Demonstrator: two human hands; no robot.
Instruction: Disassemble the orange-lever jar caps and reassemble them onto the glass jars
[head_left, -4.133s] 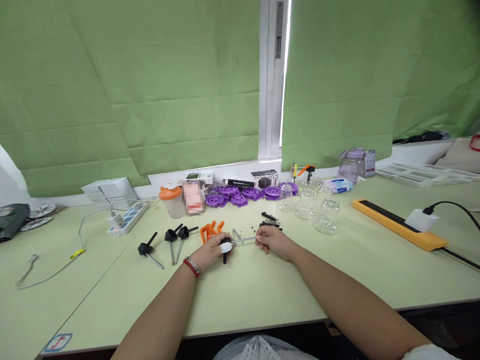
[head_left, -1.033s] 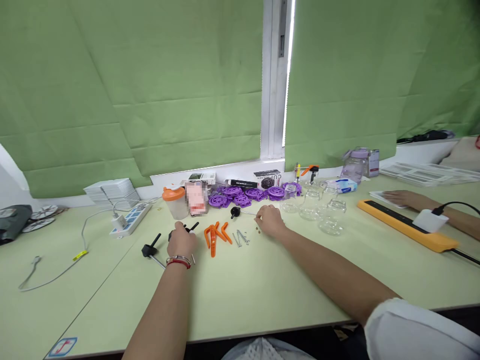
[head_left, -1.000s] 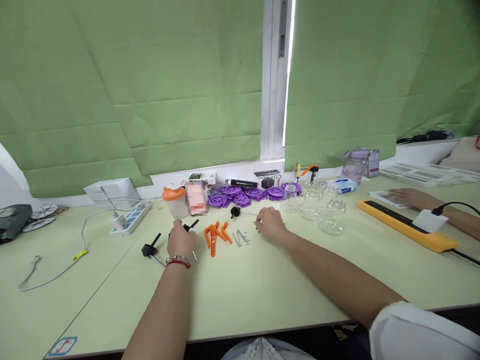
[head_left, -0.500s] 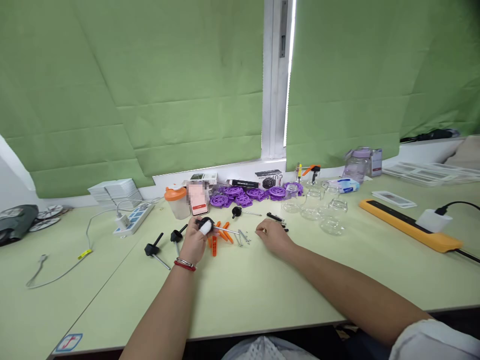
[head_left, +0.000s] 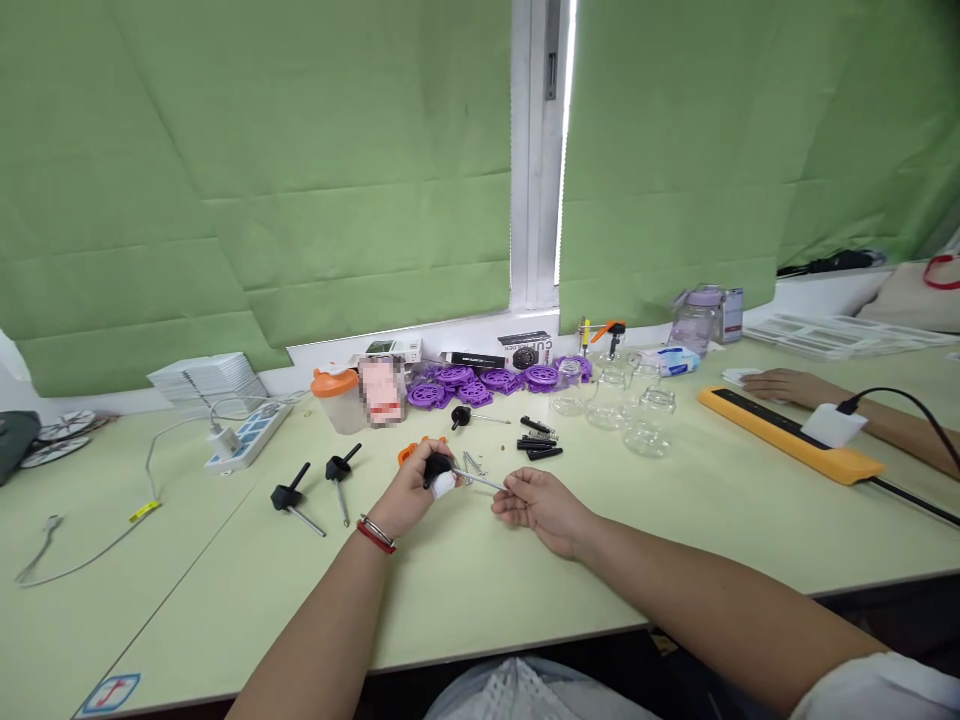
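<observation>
My left hand (head_left: pixel 414 488) is closed around a black plastic part (head_left: pixel 436 466) with a thin metal rod (head_left: pixel 478 480) pointing right. A white patch shows by my left thumb; I cannot tell if it is a cover on the thumb or a piece of the part. At the rod's far end my right hand (head_left: pixel 541 508) has its thumb and forefinger pinched, its other fingers curled below. Orange crank-like pieces (head_left: pixel 411 452) lie partly hidden behind my left hand. Screws (head_left: pixel 472 466) lie just beyond the rod. Similar black parts with rods (head_left: pixel 287 498) rest to the left.
Purple wheel-shaped pieces (head_left: pixel 480 385) and an orange-lidded cup (head_left: pixel 335 400) stand at the back. Black tubes and springs (head_left: pixel 538 445) lie beyond my right hand, near glass jars (head_left: pixel 646 430). A yellow power strip (head_left: pixel 787 435) sits right, with another person's hand (head_left: pixel 784 387) behind it.
My left hand has brought the black part nearer and to the right. My right hand has moved from the black tubes to the rod's end. Another person's hand has appeared at right.
</observation>
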